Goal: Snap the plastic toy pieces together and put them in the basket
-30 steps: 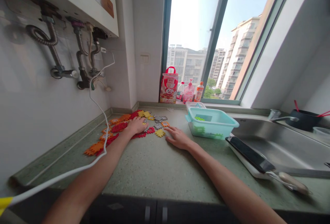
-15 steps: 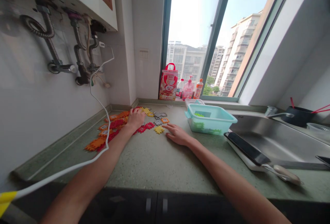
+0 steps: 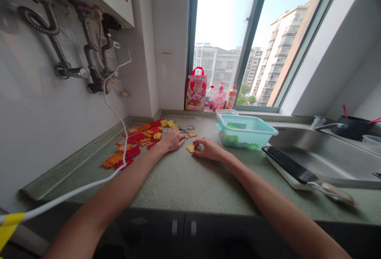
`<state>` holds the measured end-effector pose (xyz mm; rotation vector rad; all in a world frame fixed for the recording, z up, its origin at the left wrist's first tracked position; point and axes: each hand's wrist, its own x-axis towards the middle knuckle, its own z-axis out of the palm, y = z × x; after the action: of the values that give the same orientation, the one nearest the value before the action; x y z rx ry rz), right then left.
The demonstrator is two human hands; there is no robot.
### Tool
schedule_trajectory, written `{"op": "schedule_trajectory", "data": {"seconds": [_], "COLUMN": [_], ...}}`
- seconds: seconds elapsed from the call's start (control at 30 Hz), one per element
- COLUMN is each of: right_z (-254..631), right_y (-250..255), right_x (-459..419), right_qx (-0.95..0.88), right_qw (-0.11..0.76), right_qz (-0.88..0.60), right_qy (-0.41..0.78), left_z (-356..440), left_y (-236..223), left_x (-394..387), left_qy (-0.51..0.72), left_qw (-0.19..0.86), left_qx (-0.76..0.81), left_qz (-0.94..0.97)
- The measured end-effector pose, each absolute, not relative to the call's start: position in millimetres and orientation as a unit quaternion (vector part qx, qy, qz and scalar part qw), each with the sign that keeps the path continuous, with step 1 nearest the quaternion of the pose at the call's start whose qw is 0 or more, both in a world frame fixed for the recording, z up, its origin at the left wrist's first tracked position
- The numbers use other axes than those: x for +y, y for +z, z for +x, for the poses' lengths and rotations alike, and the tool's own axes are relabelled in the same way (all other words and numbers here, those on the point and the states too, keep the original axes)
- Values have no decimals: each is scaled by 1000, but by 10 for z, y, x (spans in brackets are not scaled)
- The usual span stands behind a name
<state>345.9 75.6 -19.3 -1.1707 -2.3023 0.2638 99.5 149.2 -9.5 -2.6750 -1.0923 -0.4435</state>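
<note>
On the counter, my right hand point(image 3: 210, 149) has its thumb and forefinger closed on the edge of a yellow interlocking puzzle piece point(image 3: 189, 148). To its left, my left hand point(image 3: 172, 140) rests palm down with fingers lying over grey and red pieces; parts of those are hidden under it. Grey pieces point(image 3: 185, 128) and an orange piece with a printed square point(image 3: 192, 134) lie just beyond both hands. Left of my left hand spreads a loose pile of red pieces point(image 3: 133, 151), orange pieces point(image 3: 112, 160) and yellow pieces point(image 3: 167, 123).
A teal plastic box point(image 3: 247, 132) with green pieces stands right of my right hand. Beyond it are a dark phone-like slab point(image 3: 288, 164) and a steel sink point(image 3: 321, 153). A white cable point(image 3: 123, 147) crosses the pile. A bag point(image 3: 196, 93) and bottles line the windowsill.
My left hand has moved right, off the red and yellow part of the pile toward the grey pieces. The right hand's fingers have closed at the yellow piece. The view has shifted slightly.
</note>
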Motion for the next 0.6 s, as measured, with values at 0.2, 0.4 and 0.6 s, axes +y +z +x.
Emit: {"op": "schedule_trajectory", "data": {"seconds": [0.2, 0.4, 0.6], "right_z": [3453, 3500, 3617], "right_y": [-168, -187, -219], "right_x": [731, 758, 833], "right_qx": [-858, -869, -865], "right_qw": [257, 245, 232], "right_qz": [-436, -425, -442], "right_qy": [94, 67, 56], "left_z": [961, 744, 321], "left_y": [-122, 105, 516], "left_x": [1553, 1592, 1621], "left_qy": [-132, -113, -21], "left_qw": [120, 169, 112], "left_qx": [-426, -512, -618], "left_qz": [-887, -834, -778]}}
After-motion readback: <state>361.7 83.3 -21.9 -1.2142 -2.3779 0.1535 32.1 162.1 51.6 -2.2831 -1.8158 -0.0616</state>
